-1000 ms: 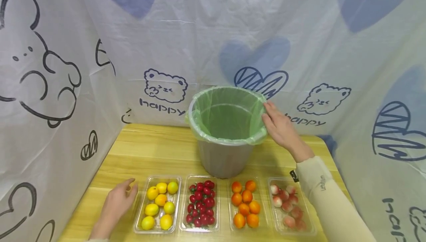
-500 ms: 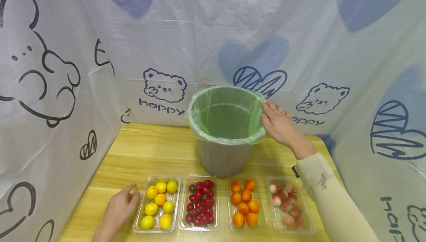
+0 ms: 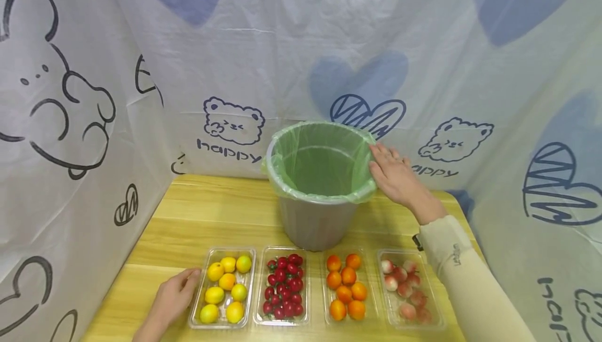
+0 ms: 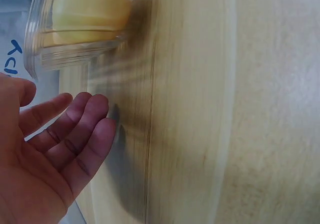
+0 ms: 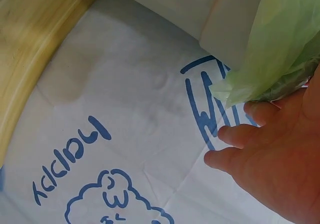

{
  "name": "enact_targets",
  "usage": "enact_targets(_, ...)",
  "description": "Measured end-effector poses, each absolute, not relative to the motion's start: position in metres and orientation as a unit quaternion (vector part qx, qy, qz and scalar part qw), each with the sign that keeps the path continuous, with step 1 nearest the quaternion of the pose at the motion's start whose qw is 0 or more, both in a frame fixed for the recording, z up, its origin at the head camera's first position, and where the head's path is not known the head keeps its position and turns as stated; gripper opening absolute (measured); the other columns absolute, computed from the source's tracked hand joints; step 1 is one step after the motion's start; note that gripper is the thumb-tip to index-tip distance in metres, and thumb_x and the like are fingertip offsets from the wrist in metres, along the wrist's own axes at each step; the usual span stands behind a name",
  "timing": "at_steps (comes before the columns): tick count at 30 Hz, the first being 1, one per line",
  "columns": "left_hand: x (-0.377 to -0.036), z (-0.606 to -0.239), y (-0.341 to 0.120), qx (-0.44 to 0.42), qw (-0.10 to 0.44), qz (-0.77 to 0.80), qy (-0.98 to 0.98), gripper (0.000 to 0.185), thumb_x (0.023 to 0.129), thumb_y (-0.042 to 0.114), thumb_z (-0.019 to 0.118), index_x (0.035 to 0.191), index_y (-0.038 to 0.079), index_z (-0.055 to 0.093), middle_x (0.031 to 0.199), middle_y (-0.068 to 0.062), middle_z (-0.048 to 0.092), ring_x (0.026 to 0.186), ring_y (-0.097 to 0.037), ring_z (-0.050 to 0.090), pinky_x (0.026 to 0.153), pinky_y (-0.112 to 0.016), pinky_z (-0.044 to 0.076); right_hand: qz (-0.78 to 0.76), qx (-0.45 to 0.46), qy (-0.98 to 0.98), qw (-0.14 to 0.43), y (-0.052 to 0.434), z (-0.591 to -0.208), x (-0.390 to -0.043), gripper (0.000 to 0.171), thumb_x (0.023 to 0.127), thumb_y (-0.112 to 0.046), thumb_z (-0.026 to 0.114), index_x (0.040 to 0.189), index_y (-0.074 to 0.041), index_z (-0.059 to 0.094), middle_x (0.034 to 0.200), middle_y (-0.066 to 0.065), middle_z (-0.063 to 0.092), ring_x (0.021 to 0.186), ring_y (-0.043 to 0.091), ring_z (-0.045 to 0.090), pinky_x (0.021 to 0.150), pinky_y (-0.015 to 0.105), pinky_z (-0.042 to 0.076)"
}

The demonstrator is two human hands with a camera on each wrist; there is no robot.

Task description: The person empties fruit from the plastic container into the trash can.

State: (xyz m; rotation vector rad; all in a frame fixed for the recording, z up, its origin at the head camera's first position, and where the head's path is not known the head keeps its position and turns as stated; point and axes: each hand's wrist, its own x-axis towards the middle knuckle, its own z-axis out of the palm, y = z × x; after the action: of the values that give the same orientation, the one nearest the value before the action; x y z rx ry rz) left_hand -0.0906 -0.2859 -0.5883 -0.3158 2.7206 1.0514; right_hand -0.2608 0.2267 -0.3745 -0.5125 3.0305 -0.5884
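Your left hand (image 3: pixel 173 299) lies open on the table (image 3: pixel 221 211), fingertips at the left wall of the tray of yellow fruit (image 3: pixel 223 288), the leftmost of 4. The tray lies directly to its right, long axis running away from you. Your right hand (image 3: pixel 397 177) rests open-fingered against the green-lined bin (image 3: pixel 320 185) rim, well apart.

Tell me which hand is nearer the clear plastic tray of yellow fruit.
Left. The left hand lies at the left edge of the clear plastic tray of yellow fruit; the right hand is far off, at the green-lined grey bin rim.
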Motion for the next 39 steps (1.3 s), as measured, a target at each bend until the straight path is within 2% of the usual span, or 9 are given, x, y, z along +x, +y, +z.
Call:
enact_targets(6,-0.0868,-0.5863,-0.2848,-0.128,0.118,0.393,0.903,0.063,0.111,0.051,0.045,0.143,-0.001,0.061,0.086,-0.003,0.072,0.076,-0.015,0.064,0.059,-0.028,0.054,-0.193,-0.164,0.967,0.006,0.2268,-0.3755,-0.2603,0.063,0.113,-0.036,0.02,0.169,-0.008,0.016,0.176,0.022,0.013,0.159,0.056,0.011,0.128,0.076,0.002)
enact_targets(13,-0.0848,-0.5884,-0.2847,-0.118,0.118,0.4,0.901,0.065,0.108,0.053,0.052,0.14,-0.003,0.064,0.098,-0.005,0.078,0.071,-0.013,0.067,0.056,-0.026,0.053,-0.196,-0.169,0.966,0.0,0.2273,-0.3757,-0.2611,0.063,0.113,-0.036,0.02,0.169,-0.008,0.016,0.176,0.02,0.014,0.159,0.056,0.012,0.127,0.077,0.003)
enact_targets(18,-0.0847,-0.5897,-0.2843,-0.112,0.13,0.408,0.897,0.068,0.105,0.055,0.057,0.14,-0.003,0.064,0.083,-0.004,0.075,0.066,-0.016,0.063,0.052,-0.028,0.049,-0.194,-0.168,0.966,0.003,0.2274,-0.376,-0.2617,0.063,0.113,-0.036,0.019,0.169,-0.008,0.016,0.176,0.02,0.012,0.159,0.056,0.01,0.128,0.077,0.003)
enact_targets(20,-0.085,-0.5895,-0.283,-0.106,0.125,0.407,0.899,0.066,0.105,0.053,0.058,0.139,-0.004,0.064,0.091,-0.012,0.078,0.07,-0.019,0.066,0.055,-0.029,0.053,-0.193,-0.167,0.967,0.003,0.2276,-0.3764,-0.2617,0.063,0.113,-0.036,0.019,0.169,-0.008,0.016,0.176,0.02,0.012,0.159,0.056,0.01,0.128,0.077,0.003)
enact_targets(24,-0.0866,-0.5891,-0.2802,-0.119,0.124,0.425,0.889,0.057,0.106,0.044,0.061,0.14,-0.001,0.064,0.104,-0.018,0.079,0.058,-0.016,0.057,0.05,-0.028,0.051,-0.194,-0.166,0.967,0.003,0.2281,-0.377,-0.2617,0.063,0.113,-0.036,0.019,0.169,-0.007,0.016,0.176,0.02,0.012,0.159,0.056,0.011,0.128,0.076,0.005)
enact_targets(26,-0.0868,-0.5881,-0.2794,-0.134,0.131,0.448,0.874,0.053,0.106,0.04,0.062,0.141,0.0,0.064,0.088,-0.013,0.076,0.051,-0.011,0.045,0.045,-0.025,0.045,-0.196,-0.165,0.967,0.004,0.2279,-0.3766,-0.2614,0.063,0.113,-0.035,0.019,0.169,-0.007,0.016,0.176,0.02,0.012,0.159,0.056,0.011,0.129,0.076,0.005)
enact_targets(29,-0.0859,-0.5864,-0.2791,-0.144,0.138,0.483,0.853,0.048,0.105,0.034,0.064,0.141,0.001,0.065,0.065,-0.004,0.058,0.049,-0.008,0.043,0.045,-0.023,0.049,-0.2,-0.162,0.966,0.008,0.2277,-0.3758,-0.261,0.063,0.113,-0.036,0.019,0.169,-0.007,0.015,0.176,0.02,0.011,0.159,0.056,0.01,0.129,0.074,0.005)
enact_targets(35,-0.0807,-0.5835,-0.2814,-0.129,0.144,0.531,0.825,0.044,0.106,0.024,0.063,0.139,-0.005,0.064,0.094,-0.01,0.075,0.062,-0.014,0.066,0.057,-0.033,0.066,-0.205,-0.16,0.966,0.013,0.2274,-0.3751,-0.2605,0.063,0.113,-0.036,0.019,0.169,-0.008,0.014,0.177,0.018,0.01,0.16,0.054,0.009,0.13,0.073,0.006)
enact_targets(39,-0.0829,-0.5797,-0.2839,-0.128,0.135,0.528,0.829,0.039,0.106,0.022,0.061,0.136,-0.003,0.067,0.105,-0.016,0.078,0.054,-0.009,0.057,0.048,-0.025,0.057,-0.21,-0.167,0.963,0.008,0.2272,-0.3753,-0.2603,0.063,0.113,-0.034,0.021,0.169,-0.007,0.016,0.176,0.02,0.012,0.16,0.053,0.011,0.13,0.073,0.008)
